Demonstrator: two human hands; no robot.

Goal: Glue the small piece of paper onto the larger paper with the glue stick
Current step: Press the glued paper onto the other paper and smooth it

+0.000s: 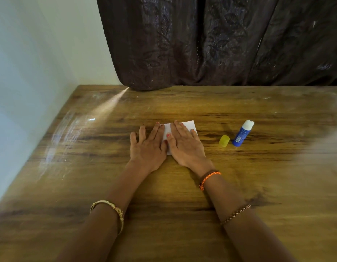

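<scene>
White rectangular paper sheet (pixel 189 125) lying flat under both palms: left hand (pixel 147 146) and right hand (pixel 184 146) pressing down, fingers straight, gripping nothing. Standing uncapped right of the right hand, blue glue stick (pixel 242 134); between them, yellow translucent cap (pixel 224 141) resting on wooden table (pixel 258 186).

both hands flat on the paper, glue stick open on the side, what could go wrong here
The glue stick stands uncapped, its yellow cap lying beside it; the tip may dry out or get knocked over. The left hand and right hand cover most of the paper, so a crooked piece could go unnoticed.
</scene>
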